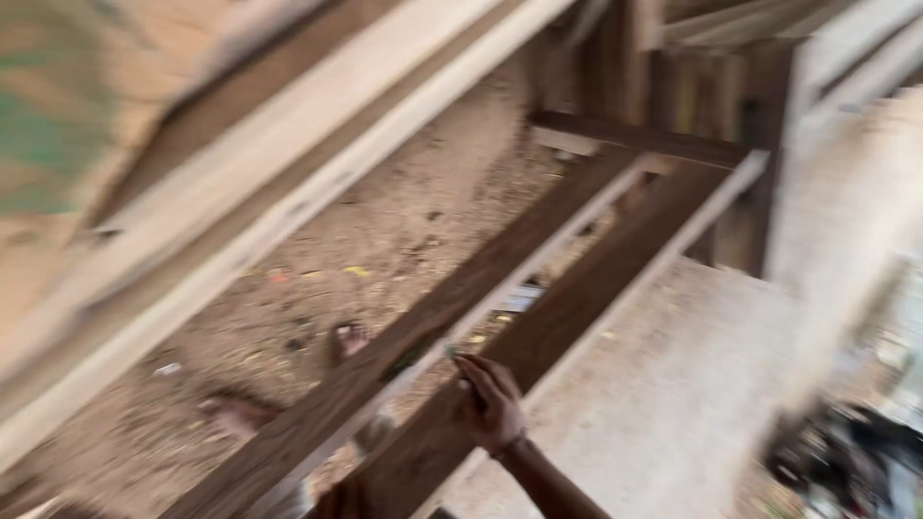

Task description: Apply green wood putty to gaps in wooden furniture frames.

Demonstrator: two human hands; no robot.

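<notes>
The whole scene is smearing with motion blur, so fine detail is hard to read. The person's right hand (492,402) is reaching up from the lower middle and resting against the edge of a long dark brown wooden plank (577,293) that is running diagonally from bottom left toward upper right. The fingers are curling together, and something small and greenish (450,353) is showing at the fingertips, though I cannot tell what it is or whether the fingers are really pinching it. A thin band is sitting around that wrist.

Low down, at the bottom edge, a second patch of skin is pressing against the same plank; it is probably the left hand (338,500), but its grip is hidden and I cannot tell how the fingers are lying.

I am counting two dark planks side by side: the one being touched and a second dark brown plank (385,360) just to its left, parallel, with a narrow gap between them. Both are meeting a dark wooden crossbar (639,139) at the far end. Further left, two pale, lighter wooden beams (288,163) are slanting the same way.

Below the planks, two bare feet (236,415) are standing on sandy dirt ground (404,221) scattered with small bits of litter. A pale concrete-looking floor (673,404) is lying to the right.
</notes>
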